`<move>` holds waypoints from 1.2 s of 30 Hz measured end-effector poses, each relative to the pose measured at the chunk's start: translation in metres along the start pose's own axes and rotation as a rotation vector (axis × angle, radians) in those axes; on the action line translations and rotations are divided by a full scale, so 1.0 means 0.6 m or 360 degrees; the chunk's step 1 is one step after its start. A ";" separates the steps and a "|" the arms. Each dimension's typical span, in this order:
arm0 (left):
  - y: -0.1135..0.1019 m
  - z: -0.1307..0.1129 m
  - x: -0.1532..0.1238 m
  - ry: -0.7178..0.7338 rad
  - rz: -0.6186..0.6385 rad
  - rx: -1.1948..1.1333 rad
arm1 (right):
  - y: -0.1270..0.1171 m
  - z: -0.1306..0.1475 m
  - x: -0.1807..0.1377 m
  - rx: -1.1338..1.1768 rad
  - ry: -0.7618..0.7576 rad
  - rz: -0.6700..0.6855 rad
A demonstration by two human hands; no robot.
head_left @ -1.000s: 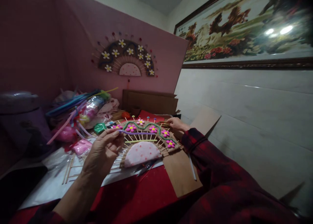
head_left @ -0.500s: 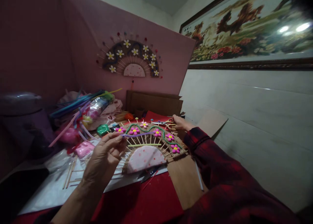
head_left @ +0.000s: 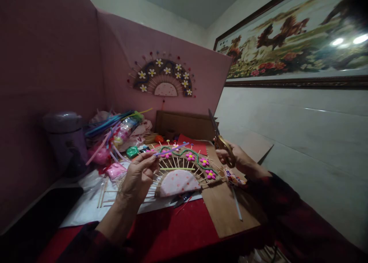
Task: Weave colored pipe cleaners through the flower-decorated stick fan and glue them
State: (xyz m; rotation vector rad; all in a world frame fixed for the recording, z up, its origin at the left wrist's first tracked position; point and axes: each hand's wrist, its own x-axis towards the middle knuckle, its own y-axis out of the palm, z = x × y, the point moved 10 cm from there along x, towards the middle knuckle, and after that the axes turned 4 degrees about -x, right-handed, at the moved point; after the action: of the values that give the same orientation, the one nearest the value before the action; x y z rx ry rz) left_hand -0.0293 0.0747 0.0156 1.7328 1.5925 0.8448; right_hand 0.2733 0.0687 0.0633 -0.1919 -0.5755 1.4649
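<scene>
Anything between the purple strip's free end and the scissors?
Head view: a bare gap between purple strip and scissors; a red sheet shows behind it.

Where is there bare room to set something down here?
Bare patches: the red cloth before the pink-flowered fan, left of the cardboard; and the cardboard's near end, left of the white stick. Crowded: left of the fan, where coloured bags are heaped.

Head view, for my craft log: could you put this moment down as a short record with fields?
Left hand: pinches one end of a purple strip
Right hand: holds scissors, blades pointing up
On the table: fan with pink flowers
Across its sticks: yellow-green strip
Behind: fan with white flowers against a pink panel
Right wall: framed horse picture
</scene>
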 end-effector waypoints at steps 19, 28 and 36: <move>0.015 -0.003 -0.005 0.0016 0.0156 0.0041 | 0.198 0.082 -0.136 -0.0273 -0.0117 0.0472; 0.028 0.010 -0.012 -0.0001 0.0253 0.0235 | 0.203 0.112 -0.127 -0.0602 -0.0273 0.0127; 0.039 0.019 -0.013 -0.0019 0.0380 0.0378 | 0.196 0.128 -0.131 -0.0875 -0.0459 -0.0041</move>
State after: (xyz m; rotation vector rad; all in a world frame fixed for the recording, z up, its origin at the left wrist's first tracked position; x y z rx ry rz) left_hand -0.0070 0.0649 0.0276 2.1243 1.5492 0.7786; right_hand 0.1334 -0.0102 0.0546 -0.4037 -1.2089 1.2895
